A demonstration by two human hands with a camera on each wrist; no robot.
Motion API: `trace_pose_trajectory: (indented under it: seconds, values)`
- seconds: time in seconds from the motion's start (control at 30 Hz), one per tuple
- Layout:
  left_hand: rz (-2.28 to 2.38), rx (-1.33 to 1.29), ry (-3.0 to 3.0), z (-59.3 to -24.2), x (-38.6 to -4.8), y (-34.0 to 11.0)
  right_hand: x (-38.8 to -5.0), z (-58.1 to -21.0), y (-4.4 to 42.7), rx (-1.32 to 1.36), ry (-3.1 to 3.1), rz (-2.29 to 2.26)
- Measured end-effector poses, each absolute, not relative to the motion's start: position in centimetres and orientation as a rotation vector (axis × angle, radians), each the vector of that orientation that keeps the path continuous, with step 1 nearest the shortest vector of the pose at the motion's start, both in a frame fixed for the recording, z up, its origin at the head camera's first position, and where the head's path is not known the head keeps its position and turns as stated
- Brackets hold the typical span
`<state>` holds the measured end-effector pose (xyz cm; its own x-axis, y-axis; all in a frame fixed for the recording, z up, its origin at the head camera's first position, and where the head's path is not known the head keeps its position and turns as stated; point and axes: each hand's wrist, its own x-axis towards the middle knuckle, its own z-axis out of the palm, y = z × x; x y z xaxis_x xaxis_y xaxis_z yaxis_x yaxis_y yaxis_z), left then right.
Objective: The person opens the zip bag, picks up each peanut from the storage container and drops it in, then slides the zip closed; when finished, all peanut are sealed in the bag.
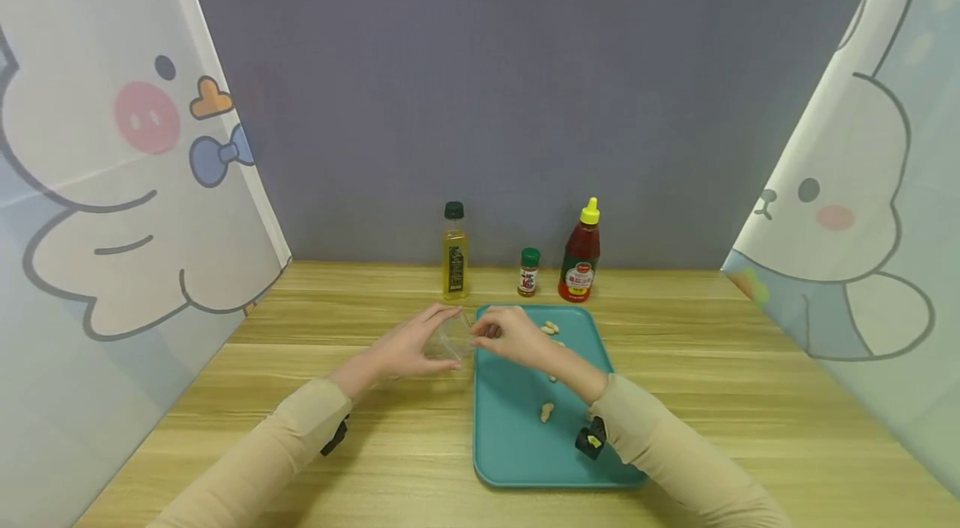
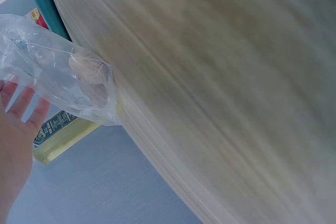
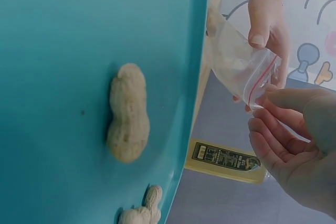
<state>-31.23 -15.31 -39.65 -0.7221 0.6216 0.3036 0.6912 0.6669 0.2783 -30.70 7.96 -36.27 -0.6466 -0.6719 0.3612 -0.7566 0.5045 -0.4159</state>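
A clear zip bag (image 3: 228,56) with a red seal line is held up by its mouth between the thumb and fingers of my left hand (image 1: 408,345). At the mouth's other side, my right hand (image 1: 510,336) has its thumb and fingertips together, pinching the bag's edge. Down in the bag lies at least one unshelled peanut (image 2: 88,70), seen through the plastic. Beside the bag is a teal tray (image 1: 487,445), partly under my right forearm, with several peanuts (image 1: 547,411) on it. One peanut (image 3: 128,114) shows large in the right wrist view.
Behind the hands stand an oil bottle (image 1: 454,257) with a dark cap, a small green-capped seasoning jar (image 1: 528,274) and a red sauce bottle (image 1: 580,257) with a yellow tip. The wooden table (image 1: 712,378) ends at a grey back panel (image 1: 480,95); printed curtains flank both sides.
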Motion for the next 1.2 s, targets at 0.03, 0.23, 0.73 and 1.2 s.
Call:
trace_pose_trajectory:
  seconds: [0.03, 0.23, 0.73, 1.2]
  values:
    - [-0.563, -1.072, -2.697, -39.7, -31.2, -15.3, -30.7, -36.3, 8.1, 1.244, -2.584, 0.837]
    - [-0.58, -1.073, -2.689, -39.7, -31.1, -15.3, -30.0, -36.0, 9.5, 1.243, -2.578, 0.879]
    - [-0.565, -1.051, -2.715, -39.7, -31.1, -15.1, -28.1, -35.8, 15.7, 1.304, -2.512, 0.795]
    - [-0.553, -1.073, -2.7, -39.5, -31.1, -15.0, -26.7, -37.8, 21.7, 1.281, -2.587, 0.787]
